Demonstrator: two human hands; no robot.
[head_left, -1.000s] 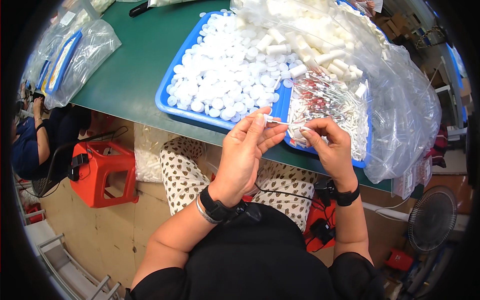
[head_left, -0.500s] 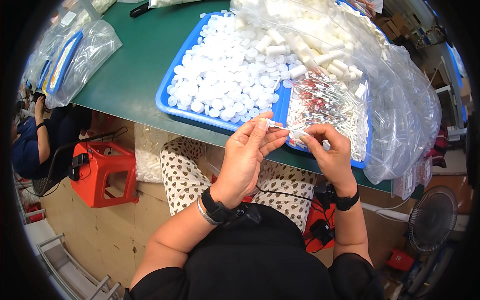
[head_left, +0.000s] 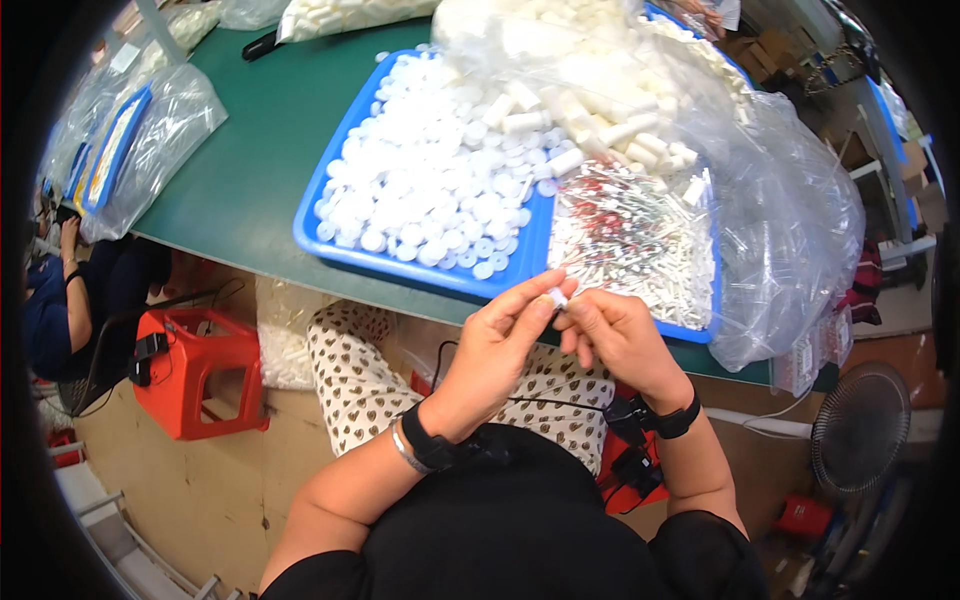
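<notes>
My left hand (head_left: 497,340) pinches a small white plastic piece (head_left: 558,297) between thumb and forefinger, just off the near edge of the table. Close against it, my right hand (head_left: 622,338) has its thumb and fingertips pressed together; whatever they grip is hidden. Beyond both hands lies a blue divided tray (head_left: 312,222). White round discs (head_left: 425,165) are heaped in its left compartment. The right one holds thin pins (head_left: 612,218), some with red parts, beside many short white sticks (head_left: 675,290).
A clear bag (head_left: 800,220) and cream-coloured cylinders (head_left: 635,130) crowd the tray's far right. Another plastic bag (head_left: 190,120) sits at the green table's (head_left: 265,130) left end. A red stool (head_left: 165,375) stands left, near another person (head_left: 75,310). A fan (head_left: 860,428) is at right.
My right hand has moved left, so its fingertips now meet those of my left hand. The thin white length that stretched between the hands no longer shows. The whole view has shifted slightly.
</notes>
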